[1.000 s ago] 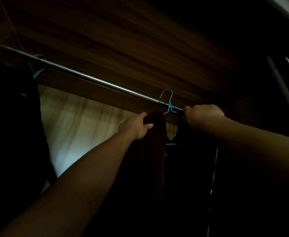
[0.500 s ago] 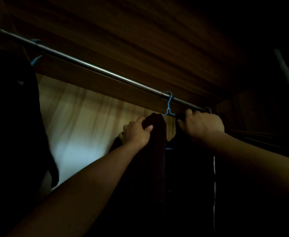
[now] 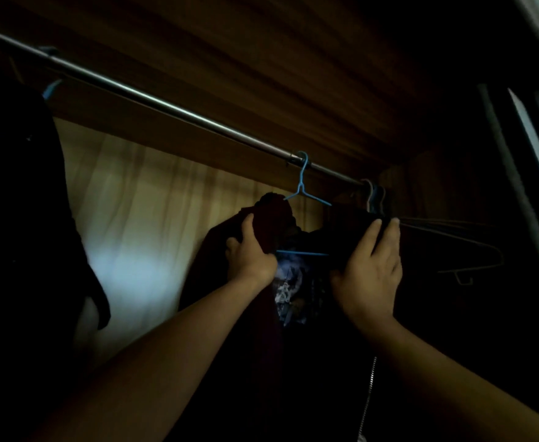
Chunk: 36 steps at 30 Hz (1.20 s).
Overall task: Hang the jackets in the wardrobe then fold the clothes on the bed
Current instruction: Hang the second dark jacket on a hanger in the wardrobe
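Hanging from the rail [image 3: 172,105] on a blue hanger [image 3: 302,183], the jacket [image 3: 271,215] is being gripped by the left hand [image 3: 252,253], the right hand [image 3: 370,272] being pressed flat on the neighbouring garment [image 3: 351,228]; even shoulder seating is being advised.

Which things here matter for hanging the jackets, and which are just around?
In use: dark red jacket, gripped by left hand; blue hanger; rail; zipped black jacket under right hand.
Just around: empty wire hangers; dark garment far left.

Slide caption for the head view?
Left hand grips a dark red jacket on a blue hanger; right hand rests on a black jacket.
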Available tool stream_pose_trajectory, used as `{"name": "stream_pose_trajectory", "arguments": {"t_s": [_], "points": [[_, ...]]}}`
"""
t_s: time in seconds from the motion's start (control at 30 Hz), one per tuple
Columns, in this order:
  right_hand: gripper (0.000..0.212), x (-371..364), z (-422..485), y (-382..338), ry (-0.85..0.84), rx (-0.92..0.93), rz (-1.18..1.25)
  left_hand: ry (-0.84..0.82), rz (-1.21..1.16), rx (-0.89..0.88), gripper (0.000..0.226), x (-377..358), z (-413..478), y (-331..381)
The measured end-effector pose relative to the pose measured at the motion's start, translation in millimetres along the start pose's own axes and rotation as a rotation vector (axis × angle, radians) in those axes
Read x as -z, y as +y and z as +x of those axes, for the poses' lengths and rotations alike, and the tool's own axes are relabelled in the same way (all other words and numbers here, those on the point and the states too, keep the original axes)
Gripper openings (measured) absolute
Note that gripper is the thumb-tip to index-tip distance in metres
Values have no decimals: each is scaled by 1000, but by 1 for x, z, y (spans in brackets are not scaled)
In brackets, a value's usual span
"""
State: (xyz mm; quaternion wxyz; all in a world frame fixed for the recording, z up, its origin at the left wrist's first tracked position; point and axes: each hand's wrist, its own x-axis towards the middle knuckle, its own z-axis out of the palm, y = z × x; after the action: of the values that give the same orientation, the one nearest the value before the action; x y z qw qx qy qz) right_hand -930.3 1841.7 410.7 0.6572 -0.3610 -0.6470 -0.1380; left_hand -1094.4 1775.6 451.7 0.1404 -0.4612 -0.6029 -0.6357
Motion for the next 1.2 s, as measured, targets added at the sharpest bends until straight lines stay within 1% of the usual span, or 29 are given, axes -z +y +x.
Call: {"name": "stream_pose_trajectory", "arguments": {"t_s": [0.1, 0.2, 0.27, 0.4, 0.53, 0.67, 0.77, 0.83, 0.87, 0.93, 1.07, 1.13, 1.2], "points": [[103, 13, -6, 2, 74, -169, 218, -17, 108, -52, 89, 10, -7, -12], [88, 28, 2, 12, 104, -416, 480, -1, 217, -85, 87, 14, -16, -24], [75, 36, 5, 19, 49, -493, 536, 5, 259, -95, 87, 14, -26, -28], [57, 37, 6, 18, -127, -531, 514, -22, 248, -109, 90, 3, -54, -32], [47, 41, 14, 14, -233, -471, 379, -42, 164, -161, 91, -11, -87, -43], [34, 36, 19, -6, -258, -278, 245, -109, 90, -204, 90, -13, -90, -40], [34, 25, 12, -16, -319, -157, 164, -124, 89, -249, 88, -14, -87, -29], [38, 18, 6, -15, -406, -143, 136, -131, 95, -279, 90, -18, -86, -22], [39, 16, 4, -15, -439, -151, 150, -140, 107, -293, 91, -20, -87, -19], [40, 11, 6, -18, -444, -153, 233, -167, 148, -312, 92, -24, -83, -17], [35, 2, 11, -27, -446, -46, 378, -254, 255, -322, 91, -26, -68, -25], [36, -2, 8, -28, -469, 17, 388, -295, 278, -342, 92, -30, -66, -32], [37, -5, 1, -21, -469, 46, 351, -296, 295, -348, 93, -32, -68, -43]]}}
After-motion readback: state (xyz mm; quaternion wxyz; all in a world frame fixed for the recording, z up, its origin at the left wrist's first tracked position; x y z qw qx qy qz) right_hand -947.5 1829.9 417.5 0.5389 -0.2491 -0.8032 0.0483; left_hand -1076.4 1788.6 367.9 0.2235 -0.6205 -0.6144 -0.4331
